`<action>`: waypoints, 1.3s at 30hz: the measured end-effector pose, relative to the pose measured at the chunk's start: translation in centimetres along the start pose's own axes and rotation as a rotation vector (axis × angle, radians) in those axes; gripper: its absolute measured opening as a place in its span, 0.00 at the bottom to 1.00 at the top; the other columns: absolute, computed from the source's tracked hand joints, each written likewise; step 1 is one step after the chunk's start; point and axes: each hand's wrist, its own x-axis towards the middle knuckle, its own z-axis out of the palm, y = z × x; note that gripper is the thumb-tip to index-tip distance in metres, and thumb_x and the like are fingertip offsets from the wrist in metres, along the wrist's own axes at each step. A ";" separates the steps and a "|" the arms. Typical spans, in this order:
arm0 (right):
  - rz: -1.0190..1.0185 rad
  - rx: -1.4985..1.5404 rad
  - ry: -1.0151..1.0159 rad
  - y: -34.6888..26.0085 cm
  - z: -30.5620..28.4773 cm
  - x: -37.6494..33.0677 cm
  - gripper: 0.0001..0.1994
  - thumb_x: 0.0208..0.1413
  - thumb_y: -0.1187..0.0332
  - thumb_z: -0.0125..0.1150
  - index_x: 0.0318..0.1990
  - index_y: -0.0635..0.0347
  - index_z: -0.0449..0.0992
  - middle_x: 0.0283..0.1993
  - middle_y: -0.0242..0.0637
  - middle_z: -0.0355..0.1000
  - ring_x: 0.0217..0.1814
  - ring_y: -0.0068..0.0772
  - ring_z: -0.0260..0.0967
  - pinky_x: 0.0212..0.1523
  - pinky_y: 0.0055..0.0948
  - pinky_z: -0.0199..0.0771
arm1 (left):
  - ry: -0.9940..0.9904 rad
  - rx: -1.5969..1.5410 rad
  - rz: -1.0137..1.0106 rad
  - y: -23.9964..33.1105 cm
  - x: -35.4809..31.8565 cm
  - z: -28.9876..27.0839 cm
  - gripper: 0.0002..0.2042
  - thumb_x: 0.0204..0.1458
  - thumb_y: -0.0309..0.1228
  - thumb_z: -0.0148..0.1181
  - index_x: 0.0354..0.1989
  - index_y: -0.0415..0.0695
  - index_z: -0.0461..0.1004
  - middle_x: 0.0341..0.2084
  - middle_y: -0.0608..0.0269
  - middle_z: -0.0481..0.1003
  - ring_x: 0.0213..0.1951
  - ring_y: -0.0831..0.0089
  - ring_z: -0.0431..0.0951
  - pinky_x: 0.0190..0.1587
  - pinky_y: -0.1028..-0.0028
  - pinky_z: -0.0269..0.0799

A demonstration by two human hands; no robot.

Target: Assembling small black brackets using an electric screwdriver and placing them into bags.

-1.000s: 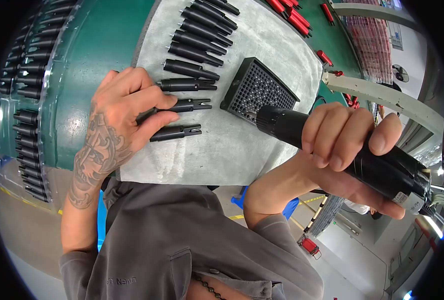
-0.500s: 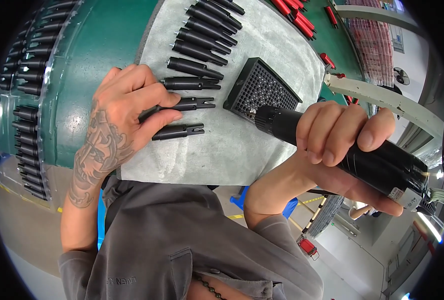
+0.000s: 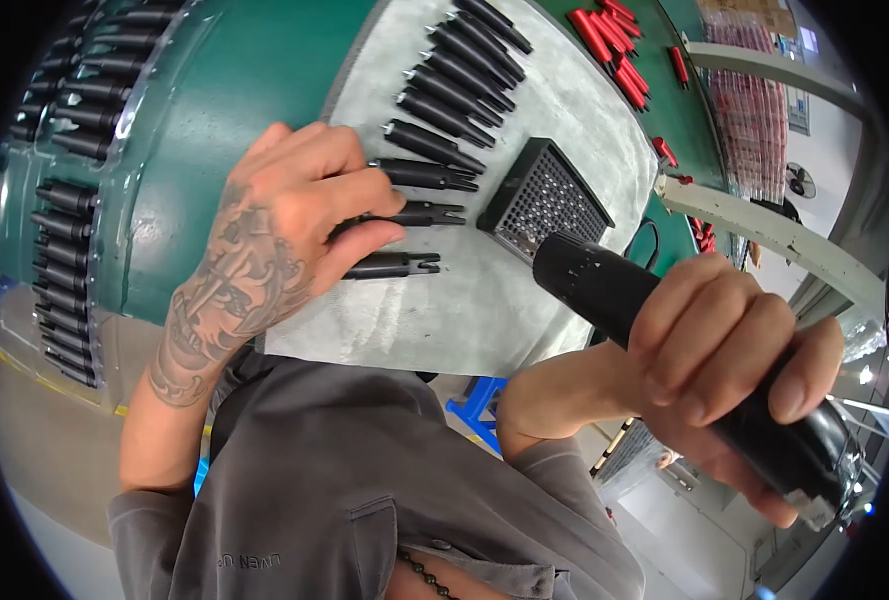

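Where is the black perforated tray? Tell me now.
In the head view, the black perforated tray lies on the grey mat, right of centre, between the row of black pen-like parts and the right hand.

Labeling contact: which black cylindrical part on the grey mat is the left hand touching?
The left hand pinches the second-nearest black part in the row; the others lie untouched.

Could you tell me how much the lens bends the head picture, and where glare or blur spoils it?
Head view: strong fisheye, a black rim all round, and the grey mat's straight edges curve. The left hand and black pens are sharp. The right hand gripping the black power tool looms large from nearness. Bright glare spots sit at the far right edge.
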 end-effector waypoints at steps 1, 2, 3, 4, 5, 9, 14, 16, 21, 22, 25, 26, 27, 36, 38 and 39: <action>0.005 0.007 -0.011 0.3 0.3 0.3 0.32 0.49 0.36 0.66 0.48 0.51 0.68 0.26 0.28 0.72 0.20 0.21 0.68 0.19 0.22 0.65 | 0.009 0.001 -0.011 0.0 -0.1 0.0 0.07 0.42 0.29 0.72 0.29 0.44 0.80 0.24 0.71 0.65 0.29 0.74 0.62 0.39 0.75 0.57; -0.015 0.012 -0.027 0.7 0.8 0.5 0.31 0.49 0.37 0.66 0.48 0.50 0.68 0.26 0.28 0.72 0.20 0.21 0.68 0.19 0.22 0.65 | 0.012 -0.006 -0.014 0.0 -0.1 0.0 0.07 0.42 0.29 0.72 0.29 0.44 0.80 0.24 0.71 0.65 0.29 0.74 0.62 0.39 0.75 0.57; -0.035 0.016 -0.041 1.2 1.3 0.8 0.30 0.50 0.38 0.67 0.48 0.50 0.68 0.26 0.28 0.72 0.20 0.21 0.68 0.19 0.21 0.65 | 0.015 -0.013 -0.016 0.0 -0.1 0.0 0.07 0.42 0.29 0.72 0.28 0.44 0.80 0.24 0.71 0.65 0.29 0.74 0.62 0.39 0.75 0.57; -0.055 0.020 -0.054 1.6 1.8 1.0 0.29 0.50 0.39 0.67 0.48 0.50 0.67 0.26 0.28 0.72 0.20 0.21 0.68 0.18 0.21 0.65 | 0.018 -0.020 -0.017 0.0 -0.1 0.0 0.07 0.42 0.29 0.72 0.28 0.44 0.80 0.24 0.71 0.65 0.29 0.74 0.63 0.39 0.75 0.58; -0.076 0.023 -0.067 1.9 2.1 1.2 0.29 0.51 0.39 0.67 0.48 0.50 0.67 0.26 0.28 0.72 0.19 0.21 0.68 0.18 0.21 0.65 | 0.020 -0.027 -0.017 0.0 -0.2 0.0 0.07 0.41 0.29 0.72 0.28 0.44 0.80 0.24 0.71 0.64 0.29 0.74 0.63 0.39 0.75 0.58; -0.058 0.073 -0.079 3.0 2.4 1.7 0.28 0.52 0.40 0.66 0.47 0.49 0.67 0.25 0.29 0.72 0.19 0.22 0.68 0.17 0.21 0.64 | 0.042 -0.040 -0.013 -0.2 -0.3 0.2 0.07 0.40 0.28 0.72 0.28 0.44 0.80 0.24 0.71 0.64 0.29 0.74 0.63 0.40 0.74 0.58; -0.037 0.121 -0.100 4.0 2.5 1.9 0.27 0.52 0.40 0.66 0.46 0.49 0.67 0.25 0.30 0.73 0.19 0.22 0.68 0.16 0.21 0.63 | 0.020 -0.023 -0.007 -0.3 -0.3 0.3 0.07 0.40 0.28 0.72 0.27 0.44 0.80 0.24 0.71 0.64 0.29 0.74 0.64 0.40 0.74 0.58; -0.032 0.135 -0.106 4.2 2.5 1.9 0.27 0.53 0.40 0.66 0.45 0.49 0.66 0.25 0.30 0.73 0.19 0.22 0.68 0.16 0.21 0.63 | 0.011 -0.014 -0.009 -0.3 -0.3 0.3 0.07 0.40 0.28 0.71 0.27 0.44 0.79 0.24 0.71 0.64 0.29 0.74 0.64 0.40 0.74 0.58; -0.041 0.141 -0.052 4.3 2.0 1.7 0.29 0.51 0.37 0.64 0.45 0.50 0.67 0.24 0.29 0.71 0.18 0.22 0.66 0.16 0.21 0.63 | 0.014 0.011 -0.004 -0.1 -0.4 0.3 0.07 0.40 0.28 0.72 0.28 0.44 0.80 0.24 0.71 0.64 0.29 0.74 0.64 0.40 0.74 0.58; -0.044 0.139 -0.038 4.2 1.9 1.6 0.29 0.51 0.37 0.64 0.45 0.50 0.67 0.24 0.29 0.71 0.18 0.21 0.66 0.16 0.21 0.63 | 0.011 0.010 -0.006 -0.1 -0.4 0.3 0.07 0.40 0.28 0.71 0.28 0.44 0.80 0.24 0.71 0.64 0.29 0.74 0.64 0.40 0.74 0.58; -0.059 0.125 0.009 3.6 1.3 1.2 0.30 0.50 0.35 0.63 0.45 0.51 0.67 0.24 0.28 0.70 0.18 0.21 0.65 0.16 0.21 0.63 | 0.000 0.005 -0.003 0.2 -0.2 0.3 0.07 0.41 0.29 0.71 0.28 0.44 0.80 0.24 0.71 0.64 0.29 0.75 0.63 0.40 0.74 0.58; -0.068 0.118 0.024 3.4 1.0 1.0 0.31 0.50 0.35 0.63 0.45 0.51 0.67 0.24 0.28 0.70 0.18 0.21 0.65 0.17 0.22 0.63 | -0.004 0.006 0.007 0.3 -0.2 0.3 0.07 0.41 0.29 0.71 0.28 0.44 0.80 0.24 0.71 0.64 0.29 0.75 0.63 0.40 0.74 0.58; -0.077 0.109 0.041 3.0 0.7 0.8 0.31 0.50 0.34 0.63 0.45 0.51 0.67 0.23 0.28 0.70 0.17 0.21 0.64 0.17 0.22 0.63 | 0.003 0.016 -0.001 0.4 -0.1 0.3 0.07 0.42 0.29 0.71 0.29 0.45 0.80 0.24 0.71 0.64 0.29 0.75 0.63 0.40 0.74 0.58; -0.155 0.040 0.185 1.0 -2.0 -2.0 0.37 0.46 0.28 0.59 0.46 0.53 0.68 0.23 0.26 0.68 0.17 0.20 0.62 0.18 0.23 0.64 | 0.094 0.000 -0.048 1.4 -0.5 0.2 0.08 0.45 0.31 0.71 0.32 0.44 0.81 0.27 0.68 0.68 0.30 0.72 0.65 0.38 0.73 0.61; -0.167 0.044 0.201 1.5 -2.5 -2.5 0.39 0.45 0.26 0.58 0.47 0.54 0.68 0.23 0.26 0.67 0.17 0.19 0.61 0.19 0.23 0.64 | 0.060 0.044 -0.007 2.1 -1.4 -0.4 0.09 0.45 0.31 0.71 0.33 0.44 0.80 0.27 0.67 0.69 0.31 0.72 0.66 0.37 0.73 0.62; -0.154 0.046 0.186 1.5 -2.7 -2.8 0.39 0.46 0.26 0.58 0.48 0.54 0.68 0.23 0.26 0.67 0.17 0.20 0.61 0.19 0.23 0.64 | 0.040 0.064 0.015 2.4 -1.7 -0.5 0.09 0.45 0.32 0.71 0.34 0.44 0.80 0.28 0.67 0.70 0.31 0.71 0.66 0.37 0.73 0.62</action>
